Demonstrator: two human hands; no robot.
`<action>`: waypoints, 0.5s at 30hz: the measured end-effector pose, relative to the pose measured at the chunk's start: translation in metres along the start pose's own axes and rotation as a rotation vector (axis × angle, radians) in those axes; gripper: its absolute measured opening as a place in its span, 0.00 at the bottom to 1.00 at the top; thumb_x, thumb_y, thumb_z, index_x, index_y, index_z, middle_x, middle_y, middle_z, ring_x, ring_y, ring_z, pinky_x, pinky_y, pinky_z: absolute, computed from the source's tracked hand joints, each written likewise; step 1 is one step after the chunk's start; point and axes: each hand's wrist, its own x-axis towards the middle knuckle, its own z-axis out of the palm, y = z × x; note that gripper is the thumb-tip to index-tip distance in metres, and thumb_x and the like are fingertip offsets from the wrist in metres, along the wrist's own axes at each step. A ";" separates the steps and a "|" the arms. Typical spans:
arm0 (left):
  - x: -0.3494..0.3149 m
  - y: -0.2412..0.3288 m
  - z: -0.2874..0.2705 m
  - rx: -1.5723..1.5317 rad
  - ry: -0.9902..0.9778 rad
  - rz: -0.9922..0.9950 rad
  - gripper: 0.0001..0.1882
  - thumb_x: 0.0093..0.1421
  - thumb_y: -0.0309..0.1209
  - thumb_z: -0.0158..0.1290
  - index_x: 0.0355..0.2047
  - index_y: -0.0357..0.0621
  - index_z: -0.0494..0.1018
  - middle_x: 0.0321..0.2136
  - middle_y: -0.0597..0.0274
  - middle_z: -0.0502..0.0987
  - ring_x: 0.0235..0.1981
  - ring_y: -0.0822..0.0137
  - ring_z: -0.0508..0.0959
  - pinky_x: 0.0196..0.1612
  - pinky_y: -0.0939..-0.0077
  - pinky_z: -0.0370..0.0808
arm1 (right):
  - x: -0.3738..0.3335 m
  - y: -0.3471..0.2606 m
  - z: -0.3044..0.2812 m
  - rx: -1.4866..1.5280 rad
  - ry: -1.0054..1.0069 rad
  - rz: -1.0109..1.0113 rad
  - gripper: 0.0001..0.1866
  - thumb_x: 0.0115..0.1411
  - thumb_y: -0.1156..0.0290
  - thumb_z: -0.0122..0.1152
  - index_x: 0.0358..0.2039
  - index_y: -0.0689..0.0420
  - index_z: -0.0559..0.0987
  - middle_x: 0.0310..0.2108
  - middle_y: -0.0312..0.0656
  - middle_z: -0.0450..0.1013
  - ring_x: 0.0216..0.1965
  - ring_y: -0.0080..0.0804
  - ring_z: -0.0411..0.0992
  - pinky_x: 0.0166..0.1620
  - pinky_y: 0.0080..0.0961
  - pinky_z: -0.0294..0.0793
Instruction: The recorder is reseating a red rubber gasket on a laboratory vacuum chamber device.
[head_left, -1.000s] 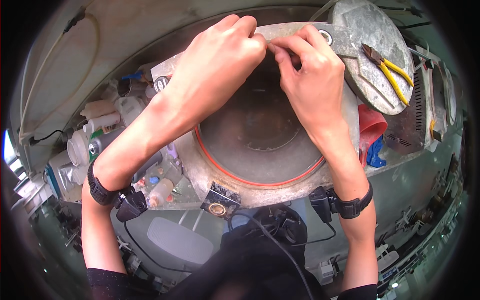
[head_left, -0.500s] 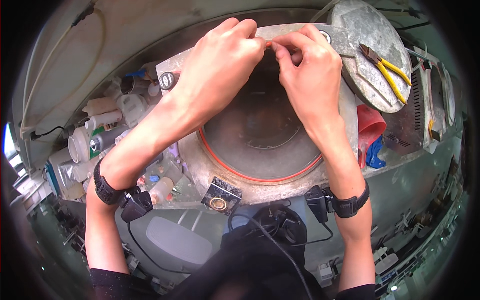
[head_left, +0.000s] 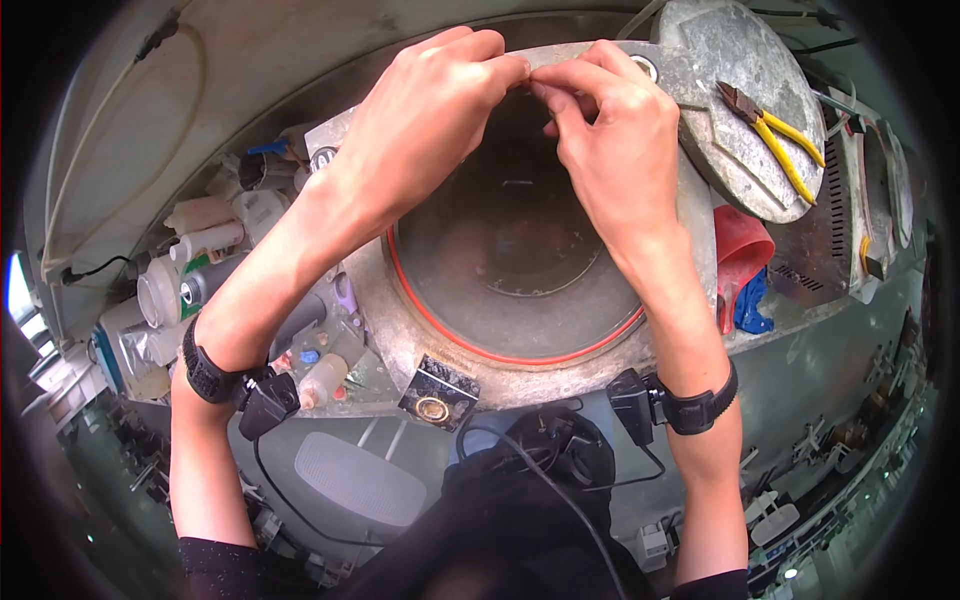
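My left hand and my right hand meet above the far rim of a round metal chamber. Both are closed in a pinch, fingertips almost touching. An orange sealing ring lies in the groove around the opening; its far part is hidden behind my hands and forearms. A bit of orange showed between the fingertips a moment ago; now the fingers cover it. Inside the chamber is a dark, dull round floor.
A thick metal lid at the far right carries yellow-handled cutting pliers. Right of the chamber are a red scoop-like piece, a crumpled blue item and a vented metal box. Bottles crowd the left; a small black square lies in front.
Both hands have shifted slightly up and to the left, and the fingertips have come closer together. The orange bit between them is now out of sight.
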 end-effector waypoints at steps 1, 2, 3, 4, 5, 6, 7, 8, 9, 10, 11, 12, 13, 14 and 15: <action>0.000 0.001 0.000 -0.003 0.005 -0.002 0.10 0.57 0.19 0.61 0.40 0.37 0.82 0.28 0.54 0.77 0.31 0.52 0.78 0.35 0.59 0.77 | -0.001 -0.001 0.001 0.015 0.016 -0.020 0.04 0.57 0.80 0.68 0.33 0.62 0.86 0.32 0.45 0.77 0.32 0.48 0.79 0.37 0.38 0.79; -0.001 0.001 0.000 -0.004 0.004 0.000 0.10 0.57 0.19 0.61 0.40 0.37 0.82 0.28 0.54 0.77 0.31 0.52 0.78 0.35 0.59 0.77 | -0.002 -0.001 0.001 0.029 0.032 -0.039 0.04 0.56 0.81 0.68 0.33 0.62 0.86 0.31 0.45 0.77 0.32 0.47 0.79 0.37 0.37 0.79; -0.002 0.000 0.001 -0.009 0.007 0.005 0.09 0.57 0.19 0.61 0.40 0.37 0.82 0.28 0.55 0.77 0.31 0.52 0.78 0.35 0.59 0.77 | -0.002 0.001 0.000 0.029 0.033 -0.037 0.04 0.56 0.81 0.68 0.33 0.62 0.86 0.31 0.45 0.77 0.32 0.47 0.79 0.37 0.37 0.79; -0.002 0.000 0.001 -0.013 0.011 0.010 0.09 0.57 0.19 0.61 0.39 0.37 0.82 0.28 0.55 0.77 0.31 0.53 0.78 0.35 0.60 0.77 | -0.002 0.003 -0.001 0.075 0.021 -0.024 0.04 0.56 0.81 0.68 0.33 0.62 0.86 0.31 0.44 0.77 0.31 0.46 0.79 0.37 0.36 0.79; -0.002 0.000 0.001 -0.013 0.009 0.009 0.09 0.57 0.19 0.61 0.39 0.37 0.82 0.28 0.55 0.77 0.31 0.53 0.78 0.35 0.60 0.77 | -0.002 0.005 -0.001 0.123 0.007 -0.010 0.04 0.55 0.81 0.69 0.33 0.62 0.86 0.31 0.44 0.77 0.31 0.45 0.79 0.37 0.36 0.79; -0.003 0.000 0.001 -0.007 0.008 0.009 0.09 0.57 0.19 0.61 0.39 0.37 0.82 0.28 0.55 0.77 0.31 0.53 0.78 0.35 0.60 0.77 | -0.002 0.005 -0.002 0.124 0.007 -0.009 0.04 0.55 0.81 0.69 0.33 0.62 0.86 0.31 0.44 0.77 0.31 0.45 0.79 0.37 0.36 0.79; -0.003 -0.001 0.001 -0.002 0.007 0.007 0.09 0.57 0.19 0.61 0.39 0.37 0.82 0.28 0.56 0.77 0.32 0.53 0.78 0.35 0.59 0.77 | -0.002 0.006 -0.004 0.148 -0.024 -0.007 0.04 0.55 0.81 0.69 0.32 0.62 0.86 0.31 0.44 0.76 0.31 0.45 0.79 0.36 0.36 0.79; -0.003 0.000 0.002 -0.001 0.005 0.006 0.09 0.57 0.19 0.61 0.39 0.37 0.82 0.28 0.56 0.77 0.32 0.53 0.78 0.35 0.59 0.77 | -0.001 0.006 -0.005 0.173 -0.055 -0.006 0.04 0.55 0.81 0.68 0.32 0.62 0.86 0.31 0.44 0.76 0.31 0.44 0.79 0.36 0.36 0.79; -0.003 0.000 0.002 0.000 0.007 0.002 0.09 0.57 0.19 0.61 0.39 0.38 0.82 0.28 0.56 0.77 0.31 0.53 0.78 0.36 0.59 0.77 | -0.001 0.007 -0.006 0.175 -0.057 -0.005 0.04 0.55 0.81 0.68 0.32 0.62 0.86 0.31 0.44 0.76 0.31 0.44 0.79 0.36 0.36 0.79; -0.002 0.001 0.002 0.002 0.009 -0.002 0.09 0.57 0.19 0.61 0.39 0.38 0.82 0.28 0.56 0.77 0.31 0.53 0.78 0.36 0.59 0.77 | 0.000 0.008 -0.006 0.109 -0.055 -0.067 0.04 0.55 0.82 0.68 0.32 0.62 0.86 0.31 0.44 0.76 0.31 0.44 0.79 0.36 0.37 0.79; -0.002 0.002 0.002 0.003 0.009 -0.002 0.09 0.57 0.19 0.61 0.39 0.38 0.82 0.28 0.56 0.77 0.31 0.53 0.78 0.36 0.59 0.77 | 0.001 0.009 -0.006 0.041 -0.052 -0.129 0.04 0.55 0.82 0.67 0.32 0.62 0.86 0.31 0.44 0.76 0.31 0.45 0.79 0.36 0.37 0.79; -0.002 0.003 0.001 0.007 0.009 -0.012 0.09 0.57 0.20 0.61 0.39 0.38 0.82 0.28 0.56 0.77 0.31 0.53 0.78 0.36 0.60 0.77 | 0.001 0.007 -0.005 0.042 -0.051 -0.130 0.04 0.55 0.82 0.67 0.32 0.62 0.86 0.31 0.44 0.76 0.31 0.45 0.79 0.36 0.37 0.79; -0.002 0.004 0.001 0.012 0.008 -0.022 0.08 0.57 0.20 0.61 0.39 0.38 0.82 0.29 0.56 0.77 0.31 0.53 0.78 0.36 0.60 0.77 | 0.001 0.004 -0.004 0.028 -0.033 -0.121 0.04 0.55 0.82 0.66 0.32 0.63 0.85 0.31 0.44 0.76 0.31 0.45 0.79 0.37 0.37 0.79; -0.003 0.003 0.001 0.011 0.009 -0.022 0.08 0.57 0.20 0.61 0.39 0.38 0.82 0.29 0.56 0.77 0.31 0.53 0.78 0.36 0.60 0.77 | 0.000 0.001 -0.002 0.013 -0.016 -0.112 0.04 0.55 0.83 0.66 0.32 0.63 0.85 0.31 0.44 0.76 0.31 0.46 0.79 0.37 0.38 0.80; -0.004 0.002 0.001 0.013 0.007 -0.030 0.08 0.57 0.19 0.61 0.39 0.38 0.82 0.29 0.56 0.78 0.31 0.53 0.78 0.36 0.60 0.77 | -0.001 -0.001 -0.001 0.012 -0.017 -0.112 0.04 0.55 0.83 0.66 0.32 0.63 0.85 0.31 0.44 0.76 0.31 0.46 0.79 0.37 0.38 0.80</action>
